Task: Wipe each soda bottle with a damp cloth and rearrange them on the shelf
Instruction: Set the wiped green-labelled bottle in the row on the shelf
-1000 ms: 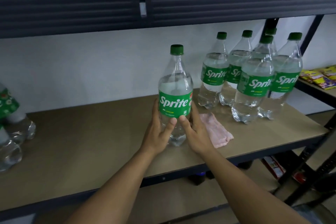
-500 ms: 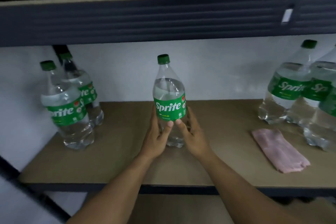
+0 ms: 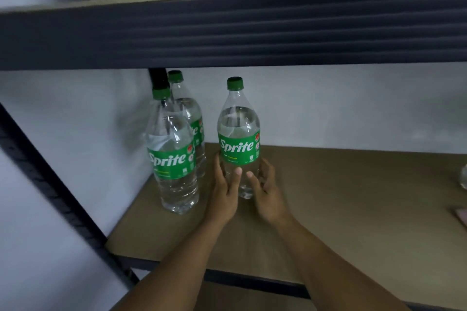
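Fingers (image 3: 220, 169) of left hand (image 3: 225, 195) and right hand (image 3: 268, 198) wrap upright bottle (image 3: 238, 149).

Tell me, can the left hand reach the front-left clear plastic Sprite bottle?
Probably yes, once free: the left hand grips another clear plastic Sprite bottle, and nothing stands before the front-left bottle.

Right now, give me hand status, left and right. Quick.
Left hand: grips the Sprite bottle low on its left side.
Right hand: grips the same bottle low on its right side.
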A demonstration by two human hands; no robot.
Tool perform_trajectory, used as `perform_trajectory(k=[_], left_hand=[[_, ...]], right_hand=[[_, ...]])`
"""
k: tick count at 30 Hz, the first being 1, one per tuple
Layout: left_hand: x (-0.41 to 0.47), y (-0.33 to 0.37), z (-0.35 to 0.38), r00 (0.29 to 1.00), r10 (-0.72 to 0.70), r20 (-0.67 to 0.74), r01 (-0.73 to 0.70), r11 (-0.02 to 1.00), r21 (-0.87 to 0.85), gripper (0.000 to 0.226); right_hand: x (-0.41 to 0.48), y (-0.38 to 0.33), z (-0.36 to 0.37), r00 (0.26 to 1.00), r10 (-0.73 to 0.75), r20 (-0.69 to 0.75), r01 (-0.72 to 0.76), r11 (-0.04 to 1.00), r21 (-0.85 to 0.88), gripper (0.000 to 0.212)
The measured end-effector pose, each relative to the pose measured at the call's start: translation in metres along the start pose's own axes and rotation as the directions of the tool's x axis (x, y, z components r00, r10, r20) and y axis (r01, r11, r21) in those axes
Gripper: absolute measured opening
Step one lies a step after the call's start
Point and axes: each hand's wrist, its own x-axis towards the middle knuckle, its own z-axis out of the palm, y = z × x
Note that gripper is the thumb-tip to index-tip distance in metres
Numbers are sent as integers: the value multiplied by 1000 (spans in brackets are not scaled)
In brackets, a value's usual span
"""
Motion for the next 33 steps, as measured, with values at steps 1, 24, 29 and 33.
perform_trajectory(k=[1, 24, 29, 33], left_hand=[[4, -8, -3, 1000, 7, -26, -6, 1000, 28, 73], [30, -65, -1, 994, -15, -110, 16, 1000, 7, 72], [32, -66, 2, 989, -4, -151, 10, 999, 39, 74], [36, -72, 4, 989, -11, -149, 20, 998, 57, 75]], right_hand=[[3, 1, 6, 1000, -4, 7, 4, 1000, -6, 66], [40, 19, 44, 996, -83, 19, 85, 989, -120, 64], [42, 19, 46, 997, -71, 16, 73, 989, -126, 66], [47, 27, 51, 999, -45, 15, 47, 991, -124, 65]])
